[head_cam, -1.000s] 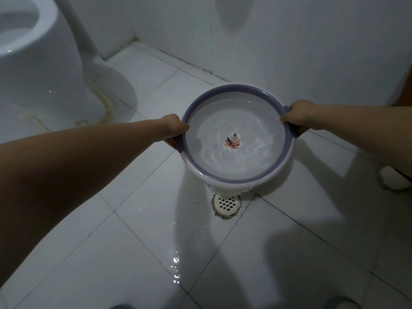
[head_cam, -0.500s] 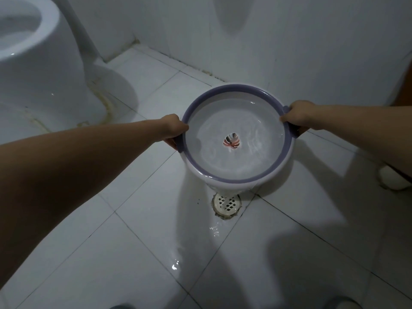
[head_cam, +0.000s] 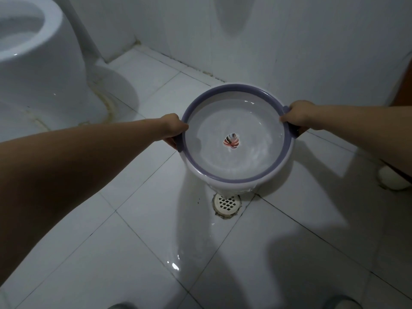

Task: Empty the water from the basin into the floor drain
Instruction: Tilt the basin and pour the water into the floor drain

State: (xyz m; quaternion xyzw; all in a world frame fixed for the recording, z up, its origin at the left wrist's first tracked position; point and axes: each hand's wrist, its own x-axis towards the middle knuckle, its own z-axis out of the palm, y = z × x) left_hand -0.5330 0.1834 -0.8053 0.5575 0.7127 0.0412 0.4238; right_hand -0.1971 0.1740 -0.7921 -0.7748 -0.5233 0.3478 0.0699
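- Single view: a wide-angle camera worn on the head, facing forward and steeply down at the floor [head_cam: 111, 264].
- The left forearm [head_cam: 78, 163] and right forearm [head_cam: 361, 121] enter from the side edges. The left hand [head_cam: 172, 128] and right hand [head_cam: 297, 115] sit near frame centre, at the end of outstretched arms.
- The basin [head_cam: 236, 180] and floor drain [head_cam: 227, 202] lie central. The toilet [head_cam: 40, 70] fills the upper left, the wall [head_cam: 312, 41] the top.

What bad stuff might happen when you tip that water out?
A fast tip may overshoot the drain, just under the near lip of the basin, and flood the floor. It is already wet, so you might slip. The left hand and right hand grip only its sides; sloshing water might wrench it free.
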